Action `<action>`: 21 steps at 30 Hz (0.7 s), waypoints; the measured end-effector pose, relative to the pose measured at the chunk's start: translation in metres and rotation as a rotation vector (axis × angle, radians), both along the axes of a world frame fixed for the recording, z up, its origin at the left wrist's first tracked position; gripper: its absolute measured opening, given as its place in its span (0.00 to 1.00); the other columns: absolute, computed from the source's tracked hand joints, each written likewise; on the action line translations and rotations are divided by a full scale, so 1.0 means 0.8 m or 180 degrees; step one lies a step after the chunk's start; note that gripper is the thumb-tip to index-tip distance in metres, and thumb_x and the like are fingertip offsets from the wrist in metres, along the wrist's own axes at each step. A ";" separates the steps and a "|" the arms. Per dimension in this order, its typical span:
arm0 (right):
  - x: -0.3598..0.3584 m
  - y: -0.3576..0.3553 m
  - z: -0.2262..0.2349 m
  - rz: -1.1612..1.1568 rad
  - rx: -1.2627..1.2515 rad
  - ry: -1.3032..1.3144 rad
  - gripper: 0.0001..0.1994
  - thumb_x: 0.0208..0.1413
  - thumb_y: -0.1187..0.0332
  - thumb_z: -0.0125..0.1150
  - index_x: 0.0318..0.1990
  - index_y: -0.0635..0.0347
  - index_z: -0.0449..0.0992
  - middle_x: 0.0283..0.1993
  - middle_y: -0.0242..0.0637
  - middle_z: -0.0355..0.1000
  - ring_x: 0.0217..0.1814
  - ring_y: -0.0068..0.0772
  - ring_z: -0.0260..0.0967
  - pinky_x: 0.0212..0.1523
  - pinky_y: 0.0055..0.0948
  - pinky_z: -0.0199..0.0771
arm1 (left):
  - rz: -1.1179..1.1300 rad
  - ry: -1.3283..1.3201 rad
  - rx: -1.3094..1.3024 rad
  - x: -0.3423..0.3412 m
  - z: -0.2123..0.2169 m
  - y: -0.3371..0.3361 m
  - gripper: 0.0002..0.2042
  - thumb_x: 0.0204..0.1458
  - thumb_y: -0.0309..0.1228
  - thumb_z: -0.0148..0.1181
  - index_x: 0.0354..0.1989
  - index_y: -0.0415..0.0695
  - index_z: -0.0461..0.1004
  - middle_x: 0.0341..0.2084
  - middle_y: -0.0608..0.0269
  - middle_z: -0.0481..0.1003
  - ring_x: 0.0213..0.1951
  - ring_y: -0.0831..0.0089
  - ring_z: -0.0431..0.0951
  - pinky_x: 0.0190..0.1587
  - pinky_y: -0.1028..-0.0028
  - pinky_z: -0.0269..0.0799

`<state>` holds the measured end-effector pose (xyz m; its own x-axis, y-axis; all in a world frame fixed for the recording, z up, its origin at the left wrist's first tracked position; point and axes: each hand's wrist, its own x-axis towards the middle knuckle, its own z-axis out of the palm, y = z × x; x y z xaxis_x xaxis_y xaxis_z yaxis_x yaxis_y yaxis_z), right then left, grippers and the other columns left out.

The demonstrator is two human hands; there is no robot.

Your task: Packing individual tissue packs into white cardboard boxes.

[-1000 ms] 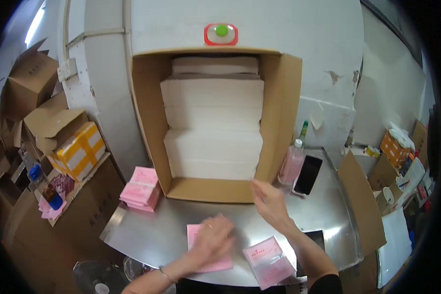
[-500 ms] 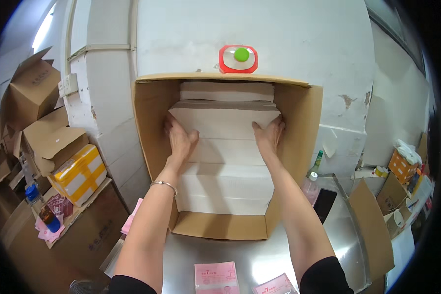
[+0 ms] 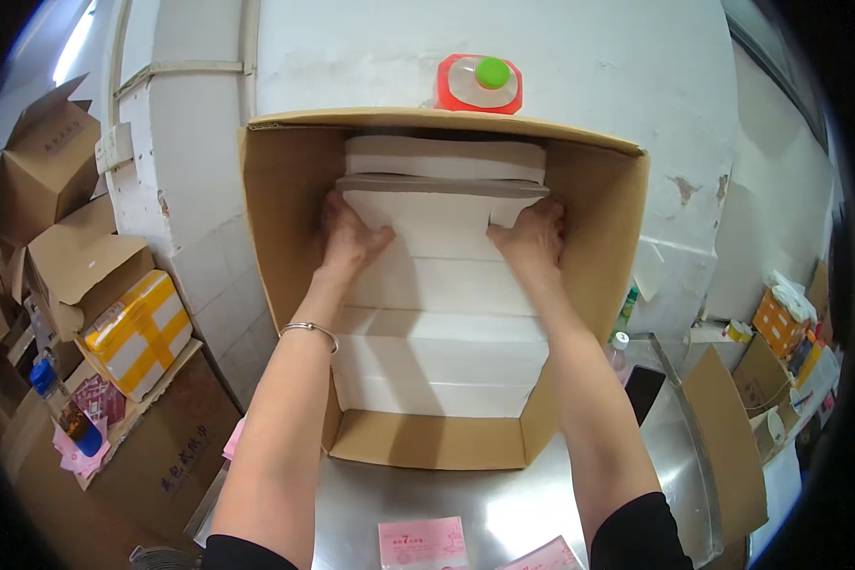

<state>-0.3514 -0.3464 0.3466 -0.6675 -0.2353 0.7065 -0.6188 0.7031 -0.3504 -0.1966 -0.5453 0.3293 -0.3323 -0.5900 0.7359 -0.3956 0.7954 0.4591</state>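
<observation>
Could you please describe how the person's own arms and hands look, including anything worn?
The left hand and right hand are bare, without gloves. A thin, silver-coloured bracelet circles the left wrist. Black sleeves leave both forearms uncovered.

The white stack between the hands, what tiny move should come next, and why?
Maybe ease the white stack gently toward the person, keeping it level: the left hand and right hand are at its opposite sides, and the open cardboard box leaves little room beside them.
</observation>
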 end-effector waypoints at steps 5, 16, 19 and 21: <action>-0.028 0.012 0.003 0.0873 -0.0514 -0.0518 0.55 0.35 0.54 0.72 0.71 0.66 0.48 0.66 0.66 0.56 0.69 0.59 0.58 0.64 0.43 0.66 | -0.0359 -0.0190 0.0427 0.002 0.019 0.009 0.47 0.37 0.38 0.74 0.65 0.39 0.52 0.59 0.38 0.63 0.60 0.47 0.67 0.62 0.58 0.67; 0.021 0.034 -0.022 0.0996 -0.1349 -0.0246 0.38 0.38 0.57 0.72 0.58 0.58 0.61 0.54 0.55 0.65 0.56 0.59 0.66 0.54 0.50 0.69 | -0.0383 0.0981 0.0132 0.043 -0.009 0.057 0.42 0.33 0.34 0.73 0.62 0.45 0.59 0.53 0.49 0.71 0.56 0.52 0.71 0.59 0.60 0.68; 0.040 0.071 -0.038 0.1354 -0.1654 0.0231 0.37 0.37 0.59 0.73 0.56 0.58 0.62 0.53 0.51 0.65 0.56 0.56 0.66 0.55 0.51 0.68 | -0.0279 0.1199 -0.0666 0.093 -0.018 0.114 0.39 0.34 0.31 0.72 0.60 0.41 0.63 0.56 0.49 0.68 0.60 0.53 0.67 0.61 0.60 0.66; 0.076 0.103 -0.037 0.1135 -0.1661 0.0109 0.36 0.37 0.61 0.73 0.55 0.59 0.63 0.52 0.49 0.65 0.56 0.54 0.66 0.53 0.49 0.69 | -0.0164 0.1176 -0.1309 0.131 -0.030 0.158 0.36 0.39 0.29 0.71 0.61 0.41 0.65 0.53 0.48 0.69 0.58 0.52 0.69 0.60 0.61 0.68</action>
<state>-0.2906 -0.2644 0.3171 -0.5867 -0.0578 0.8077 -0.8003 0.1935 -0.5675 -0.0920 -0.4192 0.3057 -0.0293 -0.2192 0.9752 -0.2231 0.9525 0.2074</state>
